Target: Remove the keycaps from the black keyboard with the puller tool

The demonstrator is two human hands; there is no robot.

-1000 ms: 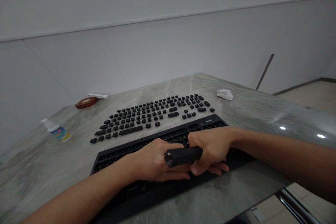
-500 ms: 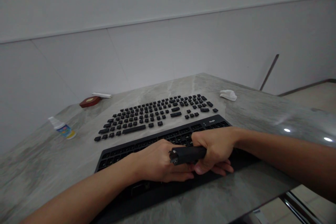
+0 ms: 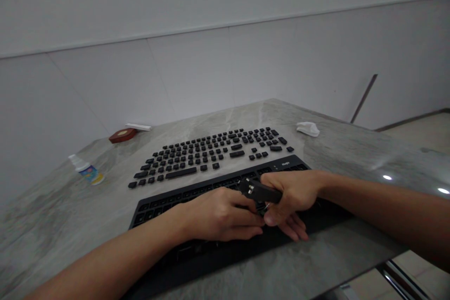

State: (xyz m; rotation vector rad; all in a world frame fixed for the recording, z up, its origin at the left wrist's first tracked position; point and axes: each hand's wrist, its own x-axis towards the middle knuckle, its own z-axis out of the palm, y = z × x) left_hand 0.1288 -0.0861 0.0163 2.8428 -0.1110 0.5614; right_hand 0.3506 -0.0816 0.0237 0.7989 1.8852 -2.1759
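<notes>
A black keyboard base (image 3: 165, 206) with its keys taken off lies near the table's front edge. My right hand (image 3: 293, 192) is closed around a black cylindrical tool (image 3: 258, 191) whose tip points left and away over the base. My left hand (image 3: 220, 215) rests flat on the base, just under and beside the tool, with fingers reaching below my right hand. Behind the base, several loose black keycaps (image 3: 207, 152) are laid out in keyboard order on the table.
On the grey marble table (image 3: 337, 150) lie a small white bottle (image 3: 86, 169) at the left, a red-brown disc (image 3: 123, 135) with a white strip (image 3: 138, 127) at the back left, and a crumpled white cloth (image 3: 308, 128) at the back right. The table edge drops off at the right.
My right hand has swung the tool's tip from pointing toward me to pointing up and away, over the keyboard base. My left hand stayed on the base.
</notes>
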